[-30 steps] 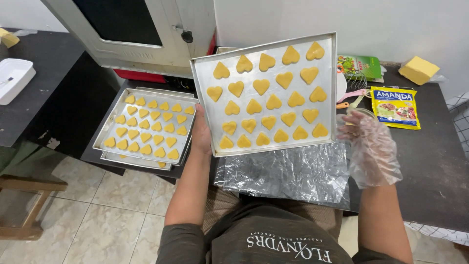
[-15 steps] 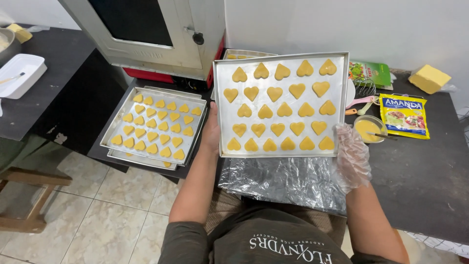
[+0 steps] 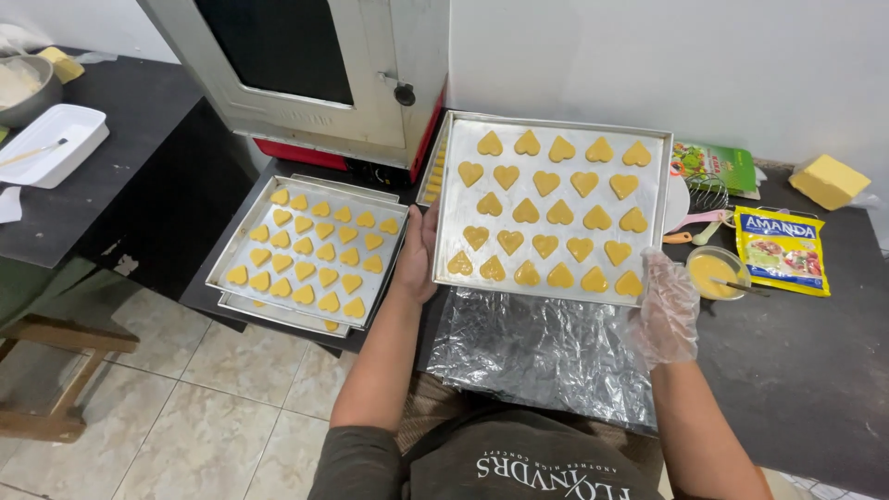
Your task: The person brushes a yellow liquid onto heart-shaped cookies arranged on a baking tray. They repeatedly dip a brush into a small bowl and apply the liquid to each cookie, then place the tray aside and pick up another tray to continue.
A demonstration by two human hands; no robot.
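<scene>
heart-shaped yellow dough pieces [image 3: 546,209] already fill the square metal baking tray [image 3: 444,231], unbaked, held level above the crinkled foil sheet [image 3: 542,356]. bare left hand [image 3: 419,255] and plastic-gloved right hand [image 3: 665,310] clamp opposite edges. since earlier, the tray sits further right, nearer the grey oven [image 3: 370,74].

Baking tray [image 3: 449,185]: silver-grey metal, carrying golden-yellow heart-shaped cookies [image 3: 546,211] in rows. Second tray [image 3: 243,248]: same silver-grey, same yellow hearts in a denser grid. Foil sheet [image 3: 542,356]: crinkled reflective silver. Worktop [image 3: 796,370]: matt black. Right hand [image 3: 665,310]: covered by a clear, translucent glove. Left hand [image 3: 419,255]: bare. Packet [image 3: 782,250]: yellow with a multicoloured picture. Block [image 3: 829,181]: pale yellow. Small bowl [image 3: 715,273]: yellow liquid. Oven [image 3: 315,65]: grey casing, dark door glass, red base strip. Floor [image 3: 185,417]: beige tiles.
</scene>
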